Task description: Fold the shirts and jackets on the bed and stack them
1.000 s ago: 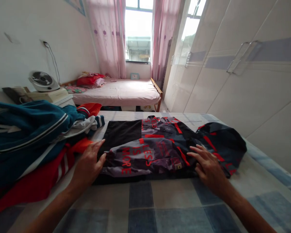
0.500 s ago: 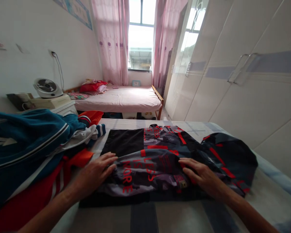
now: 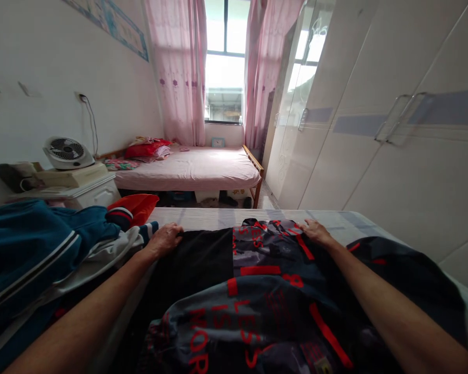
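Observation:
A black and dark-grey jacket (image 3: pixel 206 254) with red lettering, "LESS IS MOR…", lies spread before me, one sleeve folded over its front. At its far left corner, my left hand (image 3: pixel 167 238) has its fingers curled over the black hem. My right hand (image 3: pixel 315 231) pinches the far edge of the same jacket, near a red stripe. The other sleeve or hood part (image 3: pixel 409 275) of the jacket spreads out to the right, partly behind my right forearm. The jacket's near edge runs out of view.
To the left is a heap of clothes with a teal jacket (image 3: pixel 31 244) and an orange garment (image 3: pixel 140 208). The surface beneath has a pale checked sheet (image 3: pixel 343 221). Beyond stand a pink bed (image 3: pixel 203 169), a fan (image 3: pixel 68 152) on a cabinet, and white wardrobes (image 3: pixel 374 171) along the right.
Both hands have moved from the jacket's middle to its far edge and closed on it. The jacket has come nearer to me, and the view has tipped upward slightly.

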Available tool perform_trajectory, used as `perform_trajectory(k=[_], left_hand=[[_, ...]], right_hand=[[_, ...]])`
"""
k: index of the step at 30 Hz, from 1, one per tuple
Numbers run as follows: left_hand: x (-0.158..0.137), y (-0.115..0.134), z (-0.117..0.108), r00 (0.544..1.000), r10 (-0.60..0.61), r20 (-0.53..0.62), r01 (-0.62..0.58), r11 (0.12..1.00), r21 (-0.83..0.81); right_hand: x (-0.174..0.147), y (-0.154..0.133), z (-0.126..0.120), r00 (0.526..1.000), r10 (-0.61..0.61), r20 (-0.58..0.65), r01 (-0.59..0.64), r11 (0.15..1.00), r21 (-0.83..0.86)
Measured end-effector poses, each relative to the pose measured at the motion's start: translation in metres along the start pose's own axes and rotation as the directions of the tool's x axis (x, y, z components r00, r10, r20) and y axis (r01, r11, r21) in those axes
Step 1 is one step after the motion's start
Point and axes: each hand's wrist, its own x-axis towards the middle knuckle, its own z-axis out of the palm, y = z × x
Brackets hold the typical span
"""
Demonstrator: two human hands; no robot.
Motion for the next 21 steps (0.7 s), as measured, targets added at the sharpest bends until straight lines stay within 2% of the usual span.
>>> perform_trajectory(k=[6, 12, 14, 17, 19, 21], left_hand=[[0.01, -0.006, 0.006, 0.993, -0.121, -0.002, 0.121, 0.991, -0.064], [0.011, -0.012, -0.005, 0.999, -0.042, 0.024, 0.045, 0.986, -0.164], [0.006, -0.007, -0.014, 0.999, -0.025, -0.035, 0.019, 0.985, -0.17], [-0.016, 0.003, -0.032, 0.979, -0.007, -0.203, -0.027, 0.986, -0.162], [-0.042, 0.008, -0.041, 0.954, 0.019, -0.3, -0.07, 0.985, -0.16], [-0.076, 0.008, -0.045, 0.909, 0.095, -0.405, -0.164, 0.977, -0.14]], right_hand=[[0.018, -0.01, 0.015, 0.999, 0.011, 0.042, -0.015, 0.996, 0.093], [0.01, -0.017, 0.001, 0.993, -0.026, 0.115, -0.019, 0.926, 0.376], [0.001, -0.022, -0.013, 0.987, -0.086, 0.133, 0.009, 0.867, 0.498], [-0.019, -0.024, -0.04, 0.988, -0.139, 0.069, 0.064, 0.767, 0.638], [-0.038, -0.014, -0.057, 0.989, -0.148, -0.016, 0.112, 0.672, 0.732], [-0.063, 0.006, -0.069, 0.985, -0.153, -0.08, 0.156, 0.579, 0.801]])
